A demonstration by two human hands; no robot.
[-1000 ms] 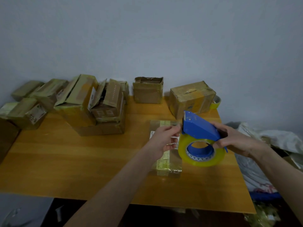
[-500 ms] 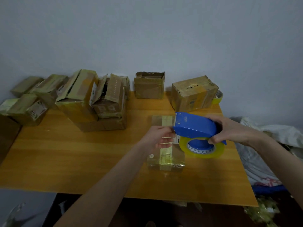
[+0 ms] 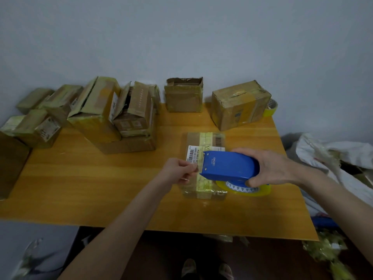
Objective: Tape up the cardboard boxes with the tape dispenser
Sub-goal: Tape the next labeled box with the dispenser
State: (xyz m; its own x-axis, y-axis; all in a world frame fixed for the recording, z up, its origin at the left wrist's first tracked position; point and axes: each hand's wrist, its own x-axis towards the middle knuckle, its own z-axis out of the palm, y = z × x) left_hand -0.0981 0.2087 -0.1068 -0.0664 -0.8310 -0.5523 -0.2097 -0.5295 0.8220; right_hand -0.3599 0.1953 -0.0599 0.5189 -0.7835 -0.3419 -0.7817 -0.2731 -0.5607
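Note:
A flat cardboard box (image 3: 203, 140) with a white barcode label and a strip of yellowish tape down its middle lies on the wooden table (image 3: 90, 188). My right hand (image 3: 270, 168) grips the blue tape dispenser (image 3: 228, 165) with its yellow tape roll (image 3: 250, 189), held low over the box's right half. My left hand (image 3: 179, 171) pinches the loose tape end at the dispenser's mouth, over the box's left edge.
Several taped and open cardboard boxes (image 3: 96, 112) crowd the table's back left. Two more boxes (image 3: 240, 104) stand at the back right, with a spare tape roll (image 3: 271, 108) behind. A heap of white bags (image 3: 327, 154) lies right of the table.
The dispenser has tipped from upright to lying flat and come down over the box. My left hand has gone from resting on the box to pinching the tape end.

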